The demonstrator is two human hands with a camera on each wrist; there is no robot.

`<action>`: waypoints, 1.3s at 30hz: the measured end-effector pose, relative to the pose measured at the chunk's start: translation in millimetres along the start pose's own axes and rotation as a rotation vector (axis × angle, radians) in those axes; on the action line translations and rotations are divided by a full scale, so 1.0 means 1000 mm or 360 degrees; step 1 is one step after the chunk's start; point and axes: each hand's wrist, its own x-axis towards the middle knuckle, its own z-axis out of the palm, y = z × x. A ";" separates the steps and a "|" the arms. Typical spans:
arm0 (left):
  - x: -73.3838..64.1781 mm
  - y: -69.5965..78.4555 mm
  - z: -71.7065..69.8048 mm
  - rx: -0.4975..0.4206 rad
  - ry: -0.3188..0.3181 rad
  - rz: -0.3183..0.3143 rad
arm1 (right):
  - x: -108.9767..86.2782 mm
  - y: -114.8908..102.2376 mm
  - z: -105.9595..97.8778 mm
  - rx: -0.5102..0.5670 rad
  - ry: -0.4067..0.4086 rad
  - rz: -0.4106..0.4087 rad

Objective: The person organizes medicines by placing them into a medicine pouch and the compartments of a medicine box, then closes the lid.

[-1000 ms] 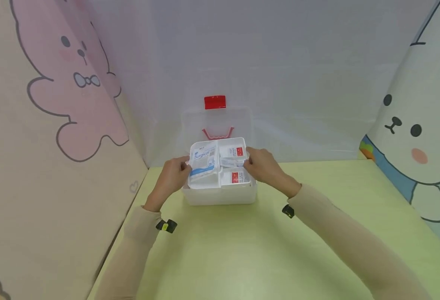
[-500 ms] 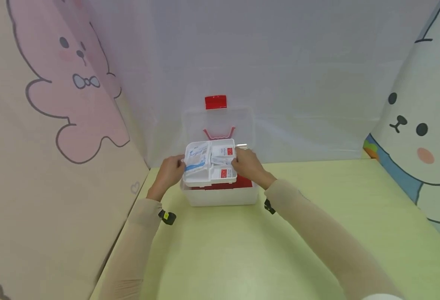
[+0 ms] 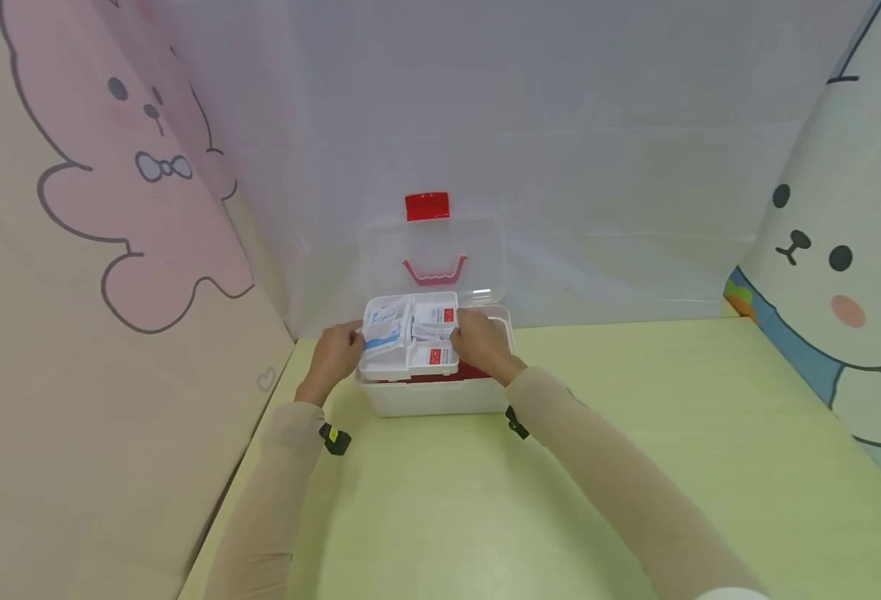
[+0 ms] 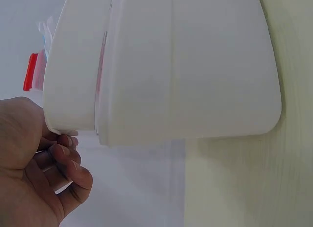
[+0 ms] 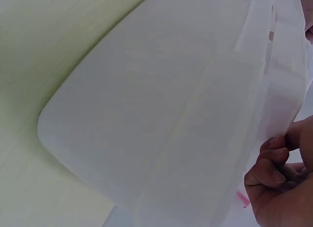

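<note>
In the head view, a white compartment tray (image 3: 389, 363) sits over the left part of a white box (image 3: 432, 402). It carries a packet printed "Surgical" (image 3: 384, 323) and small white packs with red labels (image 3: 434, 357). My left hand (image 3: 337, 354) pinches the tray's left edge; my right hand (image 3: 483, 340) grips its right edge, above the box's opening. Something dark red (image 3: 473, 372) shows inside the box, partly hidden by the tray. In the left wrist view, the tray wall (image 4: 73, 65) lies close along the box rim, with a thin pinkish gap between.
Behind the box stands its raised clear lid (image 3: 380, 250), with a pink-red handle (image 3: 436, 278) and a red latch (image 3: 427, 206). The pale green table (image 3: 440, 500) extends in front and to the right. A cartoon-printed wall (image 3: 170, 250) rises close on the left.
Both hands have moved the tray leftward and lower over the box. The right hand has travelled furthest left, uncovering the box's right side and the red inside it.
</note>
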 end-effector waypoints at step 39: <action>-0.012 -0.016 0.008 -0.0027 -0.0024 0.0043 | -0.011 -0.007 0.009 -0.0040 -0.0040 0.0085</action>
